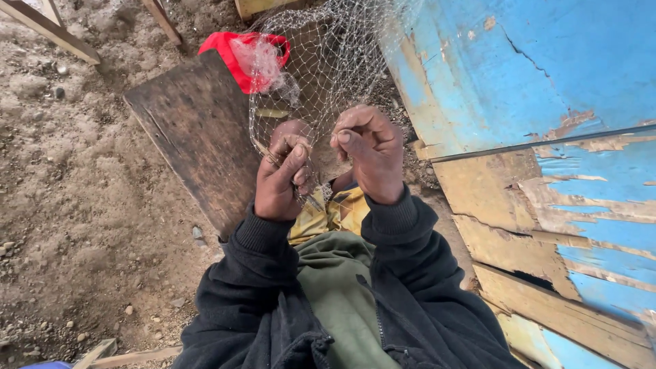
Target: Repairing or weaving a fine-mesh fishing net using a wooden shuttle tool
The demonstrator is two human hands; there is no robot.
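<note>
Left hand and right hand raised together, fingers pinched.

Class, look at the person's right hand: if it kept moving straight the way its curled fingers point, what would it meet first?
Probably the left hand. The right hand has its fingers curled leftward into the thin pale mesh fishing net, with that hand just beyond; depth is unclear.

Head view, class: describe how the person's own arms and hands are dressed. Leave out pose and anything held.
Both arms wear black jacket sleeves with ribbed cuffs at the wrists. The left hand and right hand are bare: no gloves. No rings or watch show. The jacket hangs open, its zip visible, over a green top.
</note>
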